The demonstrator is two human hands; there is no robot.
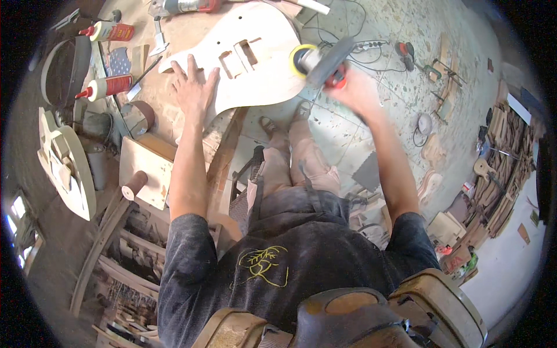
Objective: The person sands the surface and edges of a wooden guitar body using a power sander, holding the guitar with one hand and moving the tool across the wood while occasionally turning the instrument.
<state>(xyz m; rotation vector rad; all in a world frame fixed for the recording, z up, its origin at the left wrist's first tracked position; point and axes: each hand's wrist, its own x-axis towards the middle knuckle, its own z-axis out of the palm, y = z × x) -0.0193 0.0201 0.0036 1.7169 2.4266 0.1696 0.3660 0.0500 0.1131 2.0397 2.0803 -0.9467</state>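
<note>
A pale wooden electric guitar body (264, 52), with rectangular cut-outs and small round holes, lies on the workbench (168, 52) in front of me. My left hand (196, 88) rests on its near left part, fingers spread out. In my right hand (358, 91) is a disc sander (329, 62) with a yellow-rimmed pad and a dark grey body. The pad is tilted on edge at the right rim of the guitar body. Motion blurs the sander and my right hand, and the sander partly hides the fingers.
Two red-and-white glue bottles (111, 87) and several hand tools lie on the bench's left. Another guitar body (65, 165) stands farther left. Black cables (365, 49) and clamps (432, 72) lie on the floor at right, near stacked wood pieces (499, 156).
</note>
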